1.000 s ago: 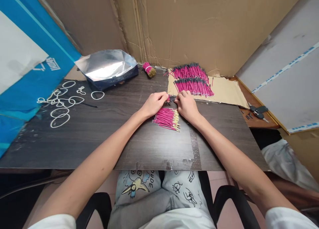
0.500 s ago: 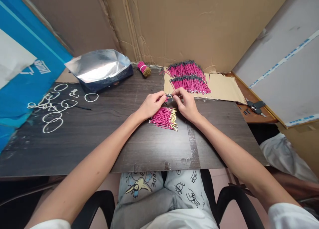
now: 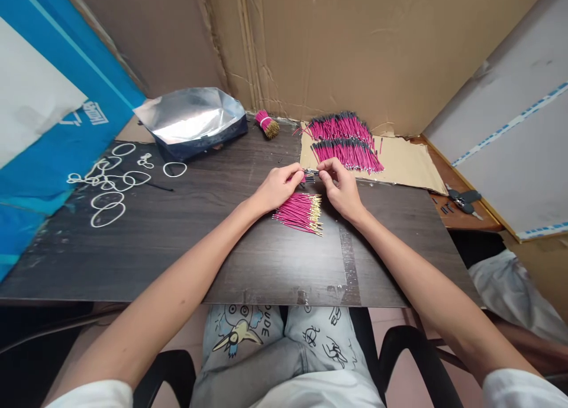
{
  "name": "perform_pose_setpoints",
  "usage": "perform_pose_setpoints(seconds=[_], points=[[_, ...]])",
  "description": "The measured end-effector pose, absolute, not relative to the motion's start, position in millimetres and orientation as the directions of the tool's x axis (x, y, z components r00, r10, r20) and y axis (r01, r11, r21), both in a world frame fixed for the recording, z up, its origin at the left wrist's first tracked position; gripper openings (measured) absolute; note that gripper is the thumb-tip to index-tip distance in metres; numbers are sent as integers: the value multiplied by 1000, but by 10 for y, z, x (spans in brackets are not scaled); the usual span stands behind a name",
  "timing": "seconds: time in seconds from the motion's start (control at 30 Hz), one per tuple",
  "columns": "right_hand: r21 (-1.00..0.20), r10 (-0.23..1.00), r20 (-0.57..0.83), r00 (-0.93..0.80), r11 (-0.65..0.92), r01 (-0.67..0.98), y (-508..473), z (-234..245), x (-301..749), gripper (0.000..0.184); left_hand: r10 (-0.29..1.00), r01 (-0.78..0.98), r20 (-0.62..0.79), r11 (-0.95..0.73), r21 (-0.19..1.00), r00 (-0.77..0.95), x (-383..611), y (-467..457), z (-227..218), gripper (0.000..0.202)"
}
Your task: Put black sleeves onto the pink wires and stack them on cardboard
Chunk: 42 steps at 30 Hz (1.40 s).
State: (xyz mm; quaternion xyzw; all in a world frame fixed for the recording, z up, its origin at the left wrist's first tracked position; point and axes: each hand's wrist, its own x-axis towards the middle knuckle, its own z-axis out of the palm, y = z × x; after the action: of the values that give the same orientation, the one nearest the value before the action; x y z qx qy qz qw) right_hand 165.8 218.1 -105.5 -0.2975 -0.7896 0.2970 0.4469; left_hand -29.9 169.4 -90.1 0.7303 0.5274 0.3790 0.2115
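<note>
My left hand (image 3: 278,188) is closed on a few magenta wires (image 3: 303,179), whose dark ends stick out to the right past the fingertips. Thumb and forefinger of my right hand (image 3: 339,186) pinch a thin black wire end (image 3: 313,172) in front of them. The fingertips of the two hands are close together, and the fingers partly hide what they hold. Just below my hands, a flat pile of magenta wires (image 3: 295,211) with gold-coloured ends lies on the dark table (image 3: 186,248).
Behind my right hand, two rows of black-tipped magenta wires (image 3: 348,153) lie on a cardboard sheet (image 3: 408,159). A banded wire bundle (image 3: 267,124) and an open silver-lined bag (image 3: 190,118) stand at the back. White rubber bands (image 3: 109,209) lie left; dark-handled cutters (image 3: 464,201) lie right.
The camera view has shifted slightly, so the scene sits a little further right. My hands keep nearly the same place above the pile, with the fingertips slightly further apart.
</note>
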Motion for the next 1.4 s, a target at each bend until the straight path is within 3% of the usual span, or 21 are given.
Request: perform_pose_setpoints(seconds=[0.57,1.13,1.27,1.4], points=[[-682,701,549,-455,690,242,2180,-1045,1672,3,927,669,347,-347,657,140,-276,1682,-936,26],[-742,718,495,-489,642,193,2172,-1039,1708,3,925,648,346,-362,671,158,-276,1675,-912,29],[-807,740,462,-489,579,115,2175,-1033,1696,13,918,665,343,-383,641,198,-280,1671,-926,28],[-909,786,341,-515,416,33,2206,-1029,1691,30,914,659,341,-398,639,220,-289,1667,-929,28]])
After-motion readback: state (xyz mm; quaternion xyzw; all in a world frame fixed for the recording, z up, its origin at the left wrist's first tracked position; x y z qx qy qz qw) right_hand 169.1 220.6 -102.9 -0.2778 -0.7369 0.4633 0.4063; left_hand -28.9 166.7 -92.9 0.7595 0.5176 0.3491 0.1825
